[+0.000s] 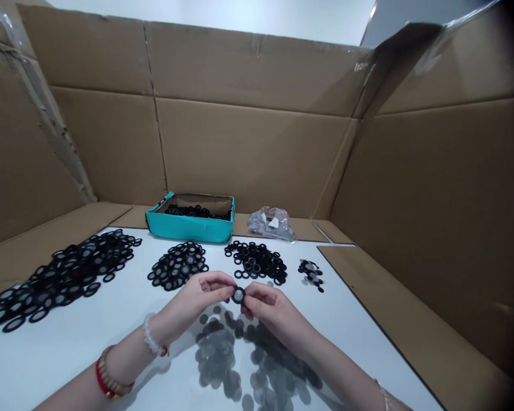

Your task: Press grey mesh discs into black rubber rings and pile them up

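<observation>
I have the left hand (214, 290) and right hand (268, 305) pinching one black ring (239, 302) above the white surface (111, 317); gray discs (216, 354) lie below, black-ring heaps (257, 261) beyond, a teal box (188, 226) behind, cardboard walls (257, 142) on three sides.

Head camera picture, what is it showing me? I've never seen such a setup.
No machine here: a person works bare-handed, and this view comes from a camera on their own head, looking forward and down. The left hand and right hand together pinch a small black ring with a pale centre. On the white tabletop beneath lie loose grey discs. Farther back, left to right, are a long heap of rings, a rounder heap, a third heap and a small cluster of dark and pale pieces. Behind them are a teal box holding more rings and a plastic bag. Cardboard walls rise at the back and sides.
</observation>
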Action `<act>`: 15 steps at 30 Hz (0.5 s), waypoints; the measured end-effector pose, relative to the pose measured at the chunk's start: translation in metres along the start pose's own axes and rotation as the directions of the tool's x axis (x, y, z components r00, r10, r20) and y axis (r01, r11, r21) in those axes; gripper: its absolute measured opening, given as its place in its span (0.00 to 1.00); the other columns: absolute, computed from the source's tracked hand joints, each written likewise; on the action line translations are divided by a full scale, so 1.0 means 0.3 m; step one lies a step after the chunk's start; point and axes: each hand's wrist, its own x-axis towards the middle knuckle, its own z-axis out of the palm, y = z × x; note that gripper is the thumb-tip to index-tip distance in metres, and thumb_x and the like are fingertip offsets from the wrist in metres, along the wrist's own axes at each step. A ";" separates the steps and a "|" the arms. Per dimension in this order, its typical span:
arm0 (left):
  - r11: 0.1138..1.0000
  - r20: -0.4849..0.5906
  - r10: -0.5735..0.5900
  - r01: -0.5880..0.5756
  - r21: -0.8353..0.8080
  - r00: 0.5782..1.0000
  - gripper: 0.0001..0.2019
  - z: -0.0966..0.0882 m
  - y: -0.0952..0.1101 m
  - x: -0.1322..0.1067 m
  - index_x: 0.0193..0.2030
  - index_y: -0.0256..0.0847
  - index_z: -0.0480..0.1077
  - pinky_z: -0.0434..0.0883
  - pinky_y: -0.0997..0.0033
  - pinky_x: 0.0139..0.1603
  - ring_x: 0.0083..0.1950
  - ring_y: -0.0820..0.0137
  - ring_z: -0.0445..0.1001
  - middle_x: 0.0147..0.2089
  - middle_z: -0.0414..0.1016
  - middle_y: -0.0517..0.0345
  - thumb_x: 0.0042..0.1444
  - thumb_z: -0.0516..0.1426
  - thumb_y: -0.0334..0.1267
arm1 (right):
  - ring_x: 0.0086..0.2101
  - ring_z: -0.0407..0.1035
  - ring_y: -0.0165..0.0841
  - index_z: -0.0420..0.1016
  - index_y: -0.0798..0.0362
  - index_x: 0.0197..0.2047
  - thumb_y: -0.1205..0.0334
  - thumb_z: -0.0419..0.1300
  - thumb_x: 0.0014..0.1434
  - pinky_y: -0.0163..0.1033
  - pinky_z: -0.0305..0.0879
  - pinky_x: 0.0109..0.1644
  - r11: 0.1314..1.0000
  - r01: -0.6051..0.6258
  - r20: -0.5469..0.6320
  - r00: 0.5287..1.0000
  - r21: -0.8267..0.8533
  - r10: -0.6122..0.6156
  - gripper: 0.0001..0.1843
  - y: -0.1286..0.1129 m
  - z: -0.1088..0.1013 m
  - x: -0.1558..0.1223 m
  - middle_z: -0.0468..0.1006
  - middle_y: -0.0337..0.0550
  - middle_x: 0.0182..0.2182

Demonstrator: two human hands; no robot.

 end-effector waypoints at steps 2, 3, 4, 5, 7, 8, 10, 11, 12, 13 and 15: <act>1.000 0.001 0.015 -0.015 -0.020 1.000 0.11 0.002 -0.007 -0.003 0.35 0.39 0.73 0.66 0.74 0.37 0.36 0.70 0.71 0.33 0.75 0.57 0.46 0.63 0.42 | 0.28 0.61 0.27 0.71 0.56 0.30 0.54 0.61 0.54 0.33 0.56 0.34 1.000 -0.002 0.005 1.000 0.031 0.002 0.13 0.006 0.003 0.000 0.68 0.38 0.25; 0.999 0.000 0.024 -0.024 -0.023 1.000 0.11 0.002 -0.011 -0.003 0.35 0.39 0.73 0.66 0.74 0.37 0.36 0.69 0.71 0.33 0.75 0.56 0.46 0.62 0.43 | 0.28 0.61 0.27 0.71 0.56 0.30 0.54 0.61 0.54 0.34 0.56 0.34 0.999 -0.005 0.004 1.000 0.034 0.005 0.12 0.008 0.004 0.000 0.68 0.38 0.25; 0.999 -0.003 0.032 -0.032 -0.019 0.999 0.12 0.002 -0.013 -0.002 0.35 0.39 0.73 0.66 0.73 0.36 0.36 0.69 0.71 0.34 0.75 0.56 0.46 0.62 0.43 | 0.28 0.61 0.27 0.71 0.56 0.30 0.54 0.61 0.54 0.34 0.56 0.34 0.999 -0.007 -0.001 1.000 0.031 0.007 0.12 0.008 0.005 0.000 0.68 0.38 0.26; 0.999 -0.004 0.037 -0.037 -0.011 0.999 0.12 0.001 -0.015 0.000 0.35 0.38 0.73 0.66 0.73 0.36 0.36 0.69 0.71 0.34 0.75 0.55 0.46 0.62 0.43 | 0.27 0.61 0.27 0.71 0.56 0.31 0.54 0.61 0.54 0.34 0.56 0.34 1.000 -0.009 -0.008 1.000 0.026 0.009 0.12 0.008 0.004 0.001 0.68 0.38 0.26; 0.999 -0.004 0.038 -0.038 0.018 0.999 0.12 0.001 -0.013 0.003 0.36 0.38 0.73 0.66 0.73 0.36 0.37 0.68 0.71 0.35 0.75 0.54 0.47 0.62 0.43 | 0.27 0.61 0.27 0.72 0.56 0.32 0.53 0.61 0.54 0.33 0.56 0.33 1.000 -0.013 -0.022 1.000 0.007 0.013 0.13 0.006 0.003 0.002 0.68 0.37 0.25; 0.999 -0.003 0.037 -0.037 0.038 0.999 0.12 0.002 -0.011 0.004 0.36 0.38 0.73 0.67 0.73 0.36 0.37 0.68 0.72 0.35 0.76 0.54 0.47 0.61 0.43 | 0.26 0.61 0.27 0.72 0.56 0.32 0.53 0.61 0.54 0.33 0.56 0.33 1.000 -0.014 -0.030 0.999 -0.009 0.014 0.13 0.004 0.002 0.004 0.68 0.37 0.24; 0.995 -0.001 0.041 -0.041 0.093 0.999 0.11 0.008 -0.007 0.004 0.35 0.39 0.73 0.68 0.72 0.37 0.38 0.67 0.72 0.35 0.76 0.54 0.48 0.60 0.43 | 0.25 0.61 0.27 0.71 0.56 0.31 0.53 0.61 0.54 0.33 0.56 0.32 0.999 -0.014 -0.059 0.998 -0.051 0.011 0.13 0.002 0.001 0.006 0.68 0.36 0.23; 0.991 0.006 0.055 -0.055 0.124 0.998 0.10 0.014 -0.005 0.003 0.36 0.39 0.73 0.68 0.72 0.38 0.38 0.67 0.72 0.35 0.76 0.55 0.49 0.60 0.43 | 0.25 0.61 0.27 0.71 0.56 0.29 0.53 0.60 0.54 0.33 0.56 0.31 0.997 -0.013 -0.081 0.997 -0.077 0.007 0.13 0.002 0.001 0.007 0.68 0.36 0.22; 0.984 0.011 0.079 -0.079 0.157 0.997 0.10 0.020 -0.004 0.002 0.36 0.39 0.73 0.68 0.71 0.39 0.39 0.66 0.73 0.36 0.76 0.55 0.49 0.60 0.42 | 0.25 0.61 0.27 0.70 0.56 0.28 0.53 0.60 0.54 0.33 0.56 0.31 0.994 -0.010 -0.106 0.994 -0.106 -0.001 0.13 0.002 0.002 0.009 0.68 0.36 0.22; 0.975 0.008 0.112 -0.111 0.191 0.994 0.10 0.027 -0.005 0.000 0.37 0.39 0.73 0.69 0.71 0.40 0.39 0.66 0.73 0.37 0.76 0.55 0.49 0.59 0.41 | 0.25 0.61 0.27 0.70 0.56 0.27 0.54 0.59 0.54 0.33 0.56 0.31 0.991 -0.006 -0.130 0.991 -0.136 -0.012 0.14 0.003 0.003 0.010 0.68 0.36 0.21; 0.952 -0.028 0.188 -0.175 0.251 0.982 0.10 0.040 -0.010 -0.003 0.38 0.40 0.72 0.69 0.70 0.42 0.40 0.66 0.73 0.39 0.75 0.54 0.48 0.59 0.40 | 0.25 0.61 0.28 0.69 0.56 0.26 0.54 0.59 0.55 0.33 0.56 0.32 0.980 0.001 -0.162 0.986 -0.198 -0.034 0.14 0.006 0.007 0.012 0.68 0.36 0.21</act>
